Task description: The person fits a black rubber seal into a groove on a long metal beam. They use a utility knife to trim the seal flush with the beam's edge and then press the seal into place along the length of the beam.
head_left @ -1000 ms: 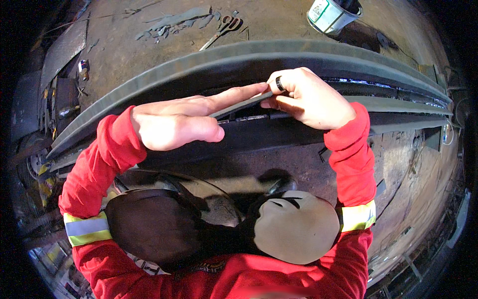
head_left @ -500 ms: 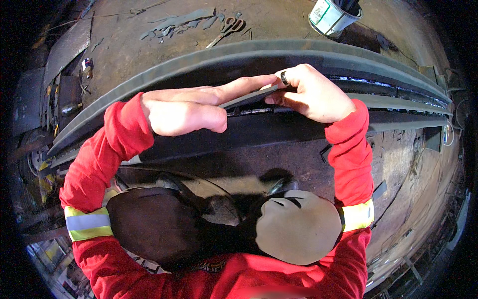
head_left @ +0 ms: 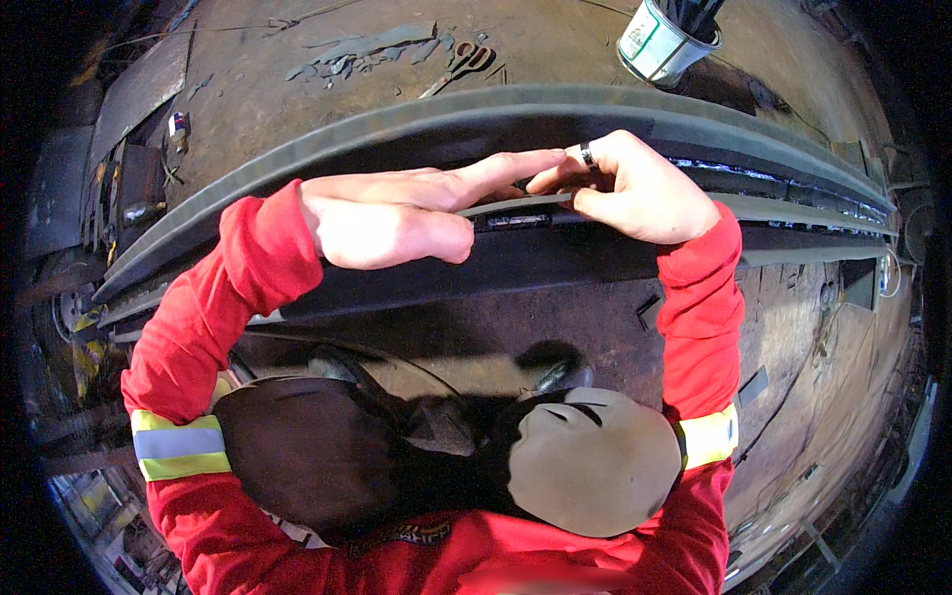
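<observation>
A long, dark channel-shaped beam [head_left: 446,104] with raised grey edges stretches across in front of me. Along its middle runs a thin grey strip [head_left: 783,210], which looks flexible. My left hand [head_left: 392,218] lies over the strip left of centre, fingers stretched out to the right and thumb on the near side. Just right of centre, the bent fingers and thumb of my right hand [head_left: 640,188] close on the strip, close to the left fingertips. A dark slot shows below the strip between the hands. The left fingers' undersides are hidden.
Beyond the beam, scissors [head_left: 464,67] lie beside grey scraps [head_left: 372,55] on the brown floor. A white bucket [head_left: 654,45] holding dark strips stands at the far right. My knees, one with a beige pad [head_left: 595,461], are close in front of the beam.
The strip's raised part between my hands has come down nearly level with the beam. My right fingers have shifted their hold, and the left hand has moved slightly right.
</observation>
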Action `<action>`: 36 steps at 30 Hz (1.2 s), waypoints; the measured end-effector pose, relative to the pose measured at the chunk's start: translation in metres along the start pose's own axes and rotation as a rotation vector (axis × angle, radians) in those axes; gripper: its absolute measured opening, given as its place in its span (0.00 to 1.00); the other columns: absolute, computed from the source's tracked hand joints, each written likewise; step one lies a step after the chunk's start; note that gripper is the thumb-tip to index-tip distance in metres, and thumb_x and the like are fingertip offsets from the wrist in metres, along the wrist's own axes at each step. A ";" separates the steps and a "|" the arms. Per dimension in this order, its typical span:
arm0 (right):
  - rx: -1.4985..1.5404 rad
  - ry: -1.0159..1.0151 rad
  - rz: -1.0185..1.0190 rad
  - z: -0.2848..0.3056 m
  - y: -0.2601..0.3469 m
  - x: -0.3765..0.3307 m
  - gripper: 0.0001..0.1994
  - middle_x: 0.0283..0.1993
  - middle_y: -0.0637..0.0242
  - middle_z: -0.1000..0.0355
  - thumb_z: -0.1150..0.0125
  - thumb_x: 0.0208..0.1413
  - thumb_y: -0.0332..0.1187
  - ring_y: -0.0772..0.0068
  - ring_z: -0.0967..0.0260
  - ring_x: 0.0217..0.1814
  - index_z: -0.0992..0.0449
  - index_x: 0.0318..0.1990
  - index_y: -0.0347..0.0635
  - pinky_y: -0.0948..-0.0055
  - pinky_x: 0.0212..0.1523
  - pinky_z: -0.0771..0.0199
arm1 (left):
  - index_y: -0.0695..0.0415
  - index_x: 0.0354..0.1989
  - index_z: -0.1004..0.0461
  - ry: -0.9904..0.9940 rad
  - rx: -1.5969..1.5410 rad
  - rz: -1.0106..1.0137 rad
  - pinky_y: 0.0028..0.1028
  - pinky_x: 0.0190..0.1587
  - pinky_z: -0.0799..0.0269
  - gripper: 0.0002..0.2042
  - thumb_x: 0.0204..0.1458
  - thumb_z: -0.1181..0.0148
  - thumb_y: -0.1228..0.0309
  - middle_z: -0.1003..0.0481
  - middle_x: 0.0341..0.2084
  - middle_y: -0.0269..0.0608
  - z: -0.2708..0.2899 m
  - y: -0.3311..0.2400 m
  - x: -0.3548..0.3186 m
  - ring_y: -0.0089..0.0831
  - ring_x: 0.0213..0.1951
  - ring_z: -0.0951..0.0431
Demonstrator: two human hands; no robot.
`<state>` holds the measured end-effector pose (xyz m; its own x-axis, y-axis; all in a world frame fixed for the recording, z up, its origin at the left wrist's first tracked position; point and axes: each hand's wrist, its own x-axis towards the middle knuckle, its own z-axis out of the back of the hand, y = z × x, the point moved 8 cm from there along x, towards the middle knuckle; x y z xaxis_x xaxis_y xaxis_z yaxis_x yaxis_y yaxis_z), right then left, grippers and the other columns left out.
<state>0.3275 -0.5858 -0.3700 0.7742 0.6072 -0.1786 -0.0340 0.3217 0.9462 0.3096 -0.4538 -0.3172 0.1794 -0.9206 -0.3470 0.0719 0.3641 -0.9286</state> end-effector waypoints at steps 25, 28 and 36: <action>-0.317 -0.044 0.291 0.004 0.022 0.002 0.20 0.41 0.50 0.23 0.36 0.33 0.27 0.52 0.24 0.45 0.22 0.41 0.34 0.64 0.48 0.26 | 0.66 0.71 0.62 0.005 0.258 -0.129 0.40 0.66 0.45 0.45 0.47 0.42 0.69 0.44 0.64 0.64 -0.002 -0.009 0.010 0.55 0.66 0.41; -0.235 -0.054 0.109 -0.006 0.018 -0.013 0.24 0.39 0.58 0.22 0.46 0.30 0.18 0.67 0.25 0.44 0.22 0.43 0.34 0.71 0.43 0.26 | 0.65 0.67 0.53 -0.046 0.300 -0.295 0.46 0.57 0.35 0.40 0.48 0.40 0.64 0.33 0.53 0.70 -0.018 -0.015 0.015 0.61 0.55 0.31; -0.233 -0.109 -0.202 0.036 -0.072 -0.023 0.30 0.50 0.63 0.31 0.28 0.40 0.30 0.69 0.32 0.50 0.33 0.53 0.36 0.66 0.53 0.33 | 0.61 0.65 0.43 -0.401 0.349 0.063 0.48 0.50 0.30 0.39 0.44 0.39 0.56 0.25 0.40 0.63 -0.006 -0.035 -0.002 0.60 0.45 0.24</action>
<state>0.3352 -0.6489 -0.4242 0.8427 0.4371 -0.3144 -0.0070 0.5928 0.8053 0.3010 -0.4659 -0.2853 0.5497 -0.7939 -0.2600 0.3587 0.5054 -0.7848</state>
